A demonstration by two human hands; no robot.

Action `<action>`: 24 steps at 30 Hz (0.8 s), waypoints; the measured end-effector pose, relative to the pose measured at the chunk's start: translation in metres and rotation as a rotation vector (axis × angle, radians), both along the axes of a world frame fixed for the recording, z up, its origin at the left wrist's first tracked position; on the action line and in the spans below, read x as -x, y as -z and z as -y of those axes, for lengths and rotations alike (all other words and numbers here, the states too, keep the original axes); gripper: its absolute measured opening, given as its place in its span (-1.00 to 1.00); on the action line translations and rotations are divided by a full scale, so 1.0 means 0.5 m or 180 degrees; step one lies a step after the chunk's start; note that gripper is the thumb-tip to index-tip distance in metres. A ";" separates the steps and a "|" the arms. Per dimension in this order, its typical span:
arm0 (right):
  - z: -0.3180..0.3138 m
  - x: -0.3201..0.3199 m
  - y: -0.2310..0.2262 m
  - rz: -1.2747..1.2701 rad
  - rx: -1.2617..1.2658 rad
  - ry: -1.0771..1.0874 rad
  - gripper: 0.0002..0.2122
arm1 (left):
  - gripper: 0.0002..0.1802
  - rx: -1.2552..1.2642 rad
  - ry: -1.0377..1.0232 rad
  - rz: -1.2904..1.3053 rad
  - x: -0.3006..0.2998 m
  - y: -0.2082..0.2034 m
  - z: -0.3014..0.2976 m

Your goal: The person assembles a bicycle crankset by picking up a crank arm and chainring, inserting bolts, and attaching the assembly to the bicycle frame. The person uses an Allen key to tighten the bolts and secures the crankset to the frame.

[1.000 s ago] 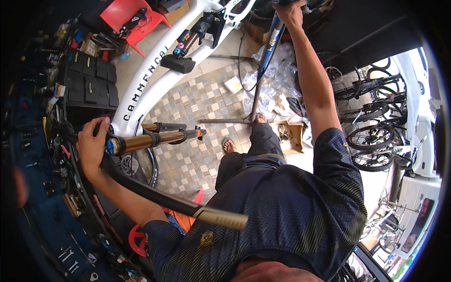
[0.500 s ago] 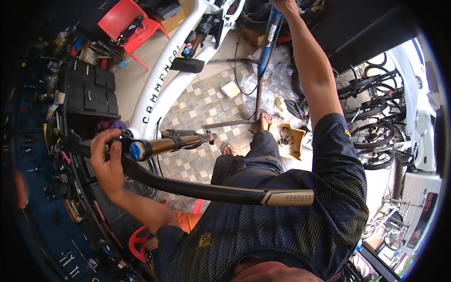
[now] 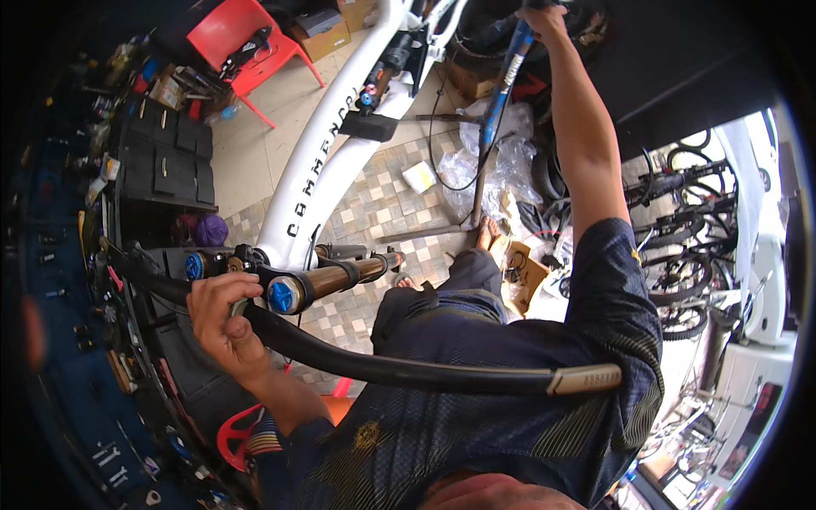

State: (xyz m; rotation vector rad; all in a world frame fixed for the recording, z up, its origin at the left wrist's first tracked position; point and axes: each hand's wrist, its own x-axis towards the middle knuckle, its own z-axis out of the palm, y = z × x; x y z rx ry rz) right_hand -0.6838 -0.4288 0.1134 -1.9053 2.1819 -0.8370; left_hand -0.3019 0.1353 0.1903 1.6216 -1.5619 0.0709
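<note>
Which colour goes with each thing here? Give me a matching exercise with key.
Things:
1. bike frame
2. plastic chair
3. handlebar
4. fork cap

Colours:
A. red
B. blue
C. white
D. black

Pairs: 1-C, 2-A, 3-D, 4-B

The left hand grips the handlebar beside the fork cap.

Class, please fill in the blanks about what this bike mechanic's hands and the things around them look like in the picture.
1. The left hand grips the black ____ of the bike.
2. The bike frame is coloured ____.
3. The right hand is raised on a ____ pole.
4. The plastic chair on the floor is ____.

Missing words: handlebar; white; blue; red
</note>
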 end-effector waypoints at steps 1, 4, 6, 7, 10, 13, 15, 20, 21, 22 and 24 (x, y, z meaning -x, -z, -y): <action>-0.024 -0.016 -0.031 0.0643 -0.0107 0.0129 -0.24 | -0.21 0.0001 -0.0117 -0.0023 0.002 0.001 0.001; -0.020 -0.008 -0.047 0.1137 -0.0255 0.0338 -0.14 | -0.22 0.0028 -0.0288 -0.0111 0.017 0.020 0.023; -0.033 -0.054 -0.057 0.0820 -0.0282 0.0593 -0.11 | -0.23 0.0095 -0.0352 -0.0089 0.018 0.036 0.010; -0.017 -0.049 -0.042 0.0807 -0.0269 0.0503 -0.09 | -0.22 0.0209 -0.0381 -0.0111 0.021 0.046 0.008; 0.062 -0.012 0.012 0.0335 0.0315 0.0292 -0.21 | -0.17 0.0399 -0.0563 -0.0198 0.063 0.045 0.021; 0.093 0.001 0.076 -0.0159 0.1033 0.0044 -0.46 | -0.16 0.0536 -0.0556 0.0049 0.103 0.055 0.034; 0.110 0.071 0.058 -0.0067 0.0900 -0.0440 -0.43 | -0.14 0.0601 -0.0468 0.0085 0.118 0.069 0.034; -0.085 0.091 0.114 0.1408 0.0205 -0.1112 -0.35 | -0.22 0.1146 0.0460 0.0172 0.081 0.052 0.002; -0.144 0.102 0.128 0.1538 0.0268 -0.1211 -0.37 | -0.21 0.1319 0.0184 0.0342 0.061 0.039 -0.003; -0.222 0.109 0.145 0.1669 0.0326 -0.1316 -0.40 | -0.19 0.1485 -0.0101 0.0511 0.036 0.030 -0.010; -0.388 0.070 0.118 0.2671 0.0156 -0.1431 -0.43 | -0.14 0.0544 -0.0705 0.1347 -0.066 -0.009 -0.072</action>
